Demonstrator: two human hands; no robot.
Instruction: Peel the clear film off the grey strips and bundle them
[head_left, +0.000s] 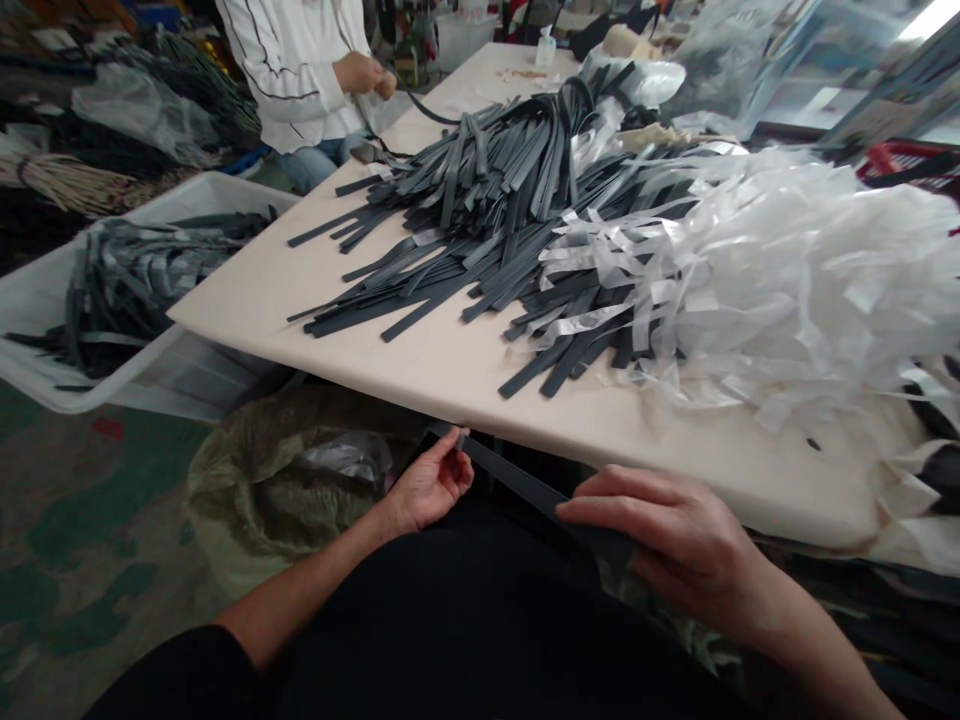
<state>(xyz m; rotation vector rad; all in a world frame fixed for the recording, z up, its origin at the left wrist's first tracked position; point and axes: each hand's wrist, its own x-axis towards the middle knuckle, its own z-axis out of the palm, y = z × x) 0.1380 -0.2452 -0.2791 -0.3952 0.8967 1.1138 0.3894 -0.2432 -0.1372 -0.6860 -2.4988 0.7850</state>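
Observation:
A dark grey strip (517,482) is stretched between my two hands, just off the table's near edge. My left hand (431,485) pinches its far end between thumb and fingers. Closed over the strip's other end is my right hand (667,535), its fingers laid along it; the part beneath the palm is hidden. Beyond my hands, a large heap of similar grey strips (487,190) lies on the pale table (360,350). Thin white film strips (810,270) form a loose pile on the right, partly over the grey ones.
At the left stands a white bin (142,375) with grey strips in it. A yellowish sack (247,500) sits on the floor under the table edge. Across the table, a person in a white top (292,70) holds a dark strip. A red basket (907,165) is at the far right.

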